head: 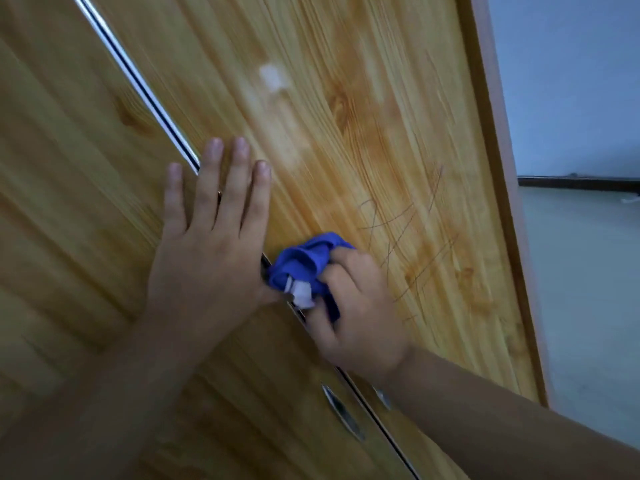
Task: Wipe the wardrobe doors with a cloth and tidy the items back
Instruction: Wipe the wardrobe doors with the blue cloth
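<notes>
Left hand [211, 244] flat against the wardrobe, fingers spread and straight, palm pressed right over the dark gap [145, 93] where the two wood-grain doors meet, holding nothing. Right hand [356, 306] is curled tight around a bunched blue cloth [304, 265], a small white patch [302, 293] showing at its lower edge, and that cloth sits pressed on the right door [363, 116] just beside the seam, touching the side of the left hand's thumb base. The right hand looks a little blurred. The left door [69, 168] fills the near side of the view, its grain running diagonally because the head is tilted. On the right door, a pale whitish smudge [273, 76] sits high up, well above the cloth, and thin dark scribble lines [408, 230] run across the panel just beyond the right hand's knuckles. Lower down, two metal recessed handles [341, 412], one on each side of the seam, the right one partly hidden by the right forearm. Past the wardrobe's edge, a pale wall [581, 81] with a dark horizontal strip [578, 181]
</notes>
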Motion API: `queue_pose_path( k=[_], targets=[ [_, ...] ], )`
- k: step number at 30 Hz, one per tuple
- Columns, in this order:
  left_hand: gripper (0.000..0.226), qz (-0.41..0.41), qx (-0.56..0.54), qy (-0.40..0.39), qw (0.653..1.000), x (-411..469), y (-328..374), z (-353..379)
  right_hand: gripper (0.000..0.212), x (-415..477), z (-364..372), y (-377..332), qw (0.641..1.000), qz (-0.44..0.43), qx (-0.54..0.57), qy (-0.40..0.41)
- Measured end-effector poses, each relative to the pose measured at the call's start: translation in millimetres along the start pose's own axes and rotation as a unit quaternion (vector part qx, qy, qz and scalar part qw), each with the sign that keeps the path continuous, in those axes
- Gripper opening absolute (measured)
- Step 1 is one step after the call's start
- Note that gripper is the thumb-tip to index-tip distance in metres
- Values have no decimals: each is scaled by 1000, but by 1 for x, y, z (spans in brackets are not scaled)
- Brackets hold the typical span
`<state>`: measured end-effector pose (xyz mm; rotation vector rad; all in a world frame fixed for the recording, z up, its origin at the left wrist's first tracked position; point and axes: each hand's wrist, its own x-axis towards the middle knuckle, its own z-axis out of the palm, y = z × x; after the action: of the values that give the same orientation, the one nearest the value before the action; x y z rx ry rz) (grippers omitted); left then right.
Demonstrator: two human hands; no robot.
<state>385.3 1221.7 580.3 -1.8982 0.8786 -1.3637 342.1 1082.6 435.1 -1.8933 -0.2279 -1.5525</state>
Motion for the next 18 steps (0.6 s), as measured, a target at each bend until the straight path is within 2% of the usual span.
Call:
queue_pose_path(
  k=[3, 8, 14, 18],
  targets=[
    [141, 12, 2, 2, 1000, 1, -1, 1, 12, -3, -3, 5, 1000, -20, 8, 0],
    [142, 6, 3, -13, 1000, 1, 1, -5, 14, 49, -24, 17, 997, -65, -31, -10],
    [139, 3, 5, -14, 1000, 0, 2, -7, 11, 142, -68, 59, 989, 7, -80, 124],
    [138, 4, 1, -9, 1000, 0, 2, -6, 7, 154, -72, 70, 979, 26, -77, 187]
  ],
)
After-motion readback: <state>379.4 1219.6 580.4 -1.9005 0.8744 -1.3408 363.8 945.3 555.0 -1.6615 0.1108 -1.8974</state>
